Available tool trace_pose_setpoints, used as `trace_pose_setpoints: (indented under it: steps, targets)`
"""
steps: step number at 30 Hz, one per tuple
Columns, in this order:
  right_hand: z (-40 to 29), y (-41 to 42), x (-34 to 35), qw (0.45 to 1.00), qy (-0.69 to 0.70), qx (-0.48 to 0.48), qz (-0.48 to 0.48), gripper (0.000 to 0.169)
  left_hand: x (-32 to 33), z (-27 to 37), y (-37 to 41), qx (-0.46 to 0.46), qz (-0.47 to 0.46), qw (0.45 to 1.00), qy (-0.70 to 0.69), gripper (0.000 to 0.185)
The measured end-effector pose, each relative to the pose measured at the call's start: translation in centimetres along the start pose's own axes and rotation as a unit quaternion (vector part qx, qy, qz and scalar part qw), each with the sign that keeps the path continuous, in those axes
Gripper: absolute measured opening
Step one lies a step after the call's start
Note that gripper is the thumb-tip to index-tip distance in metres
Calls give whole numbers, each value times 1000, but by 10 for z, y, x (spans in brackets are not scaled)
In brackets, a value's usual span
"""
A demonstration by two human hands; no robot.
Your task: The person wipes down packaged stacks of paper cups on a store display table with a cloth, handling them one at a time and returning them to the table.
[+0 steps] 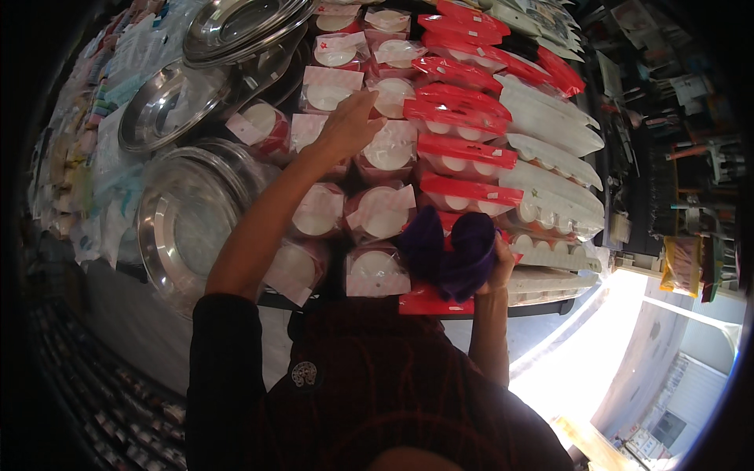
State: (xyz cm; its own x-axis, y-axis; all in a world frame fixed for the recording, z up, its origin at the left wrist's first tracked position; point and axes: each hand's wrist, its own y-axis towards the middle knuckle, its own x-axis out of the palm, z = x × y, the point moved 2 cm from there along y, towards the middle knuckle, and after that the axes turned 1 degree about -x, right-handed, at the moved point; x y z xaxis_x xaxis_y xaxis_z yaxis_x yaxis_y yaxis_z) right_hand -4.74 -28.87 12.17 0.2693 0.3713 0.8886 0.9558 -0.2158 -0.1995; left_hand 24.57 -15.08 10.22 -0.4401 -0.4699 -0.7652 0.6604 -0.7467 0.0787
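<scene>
My left hand reaches over rows of clear-wrapped packs with round white tops. Its fingertips are at the near left edge of one such pack, thumb and fingers apart; whether they touch it I cannot tell. Below the hand sits another wrapped pack. In my right hand is a bunched purple cloth, held low over the near end of the red-headed packs. The cloth hides part of these packs and of my fingers.
Plastic-wrapped stainless steel trays and more steel dishes are stacked at left. White-headed packs stand in a row at right. Tools hang on a dark rack farther right. Bright daylight enters at lower right.
</scene>
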Motion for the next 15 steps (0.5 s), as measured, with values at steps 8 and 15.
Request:
trace_pose_setpoints:
  steps: [8, 15]
  targets:
    - [1, 20, -4, 997, -69, 21, 11, 51, 12, -2, -2, -75, -124, 989, 15, 44]
    - [6, 36, -34, 988, -21, 102, 111, 39, 7, -18, 41, 77, 150, 983, 72, 50]
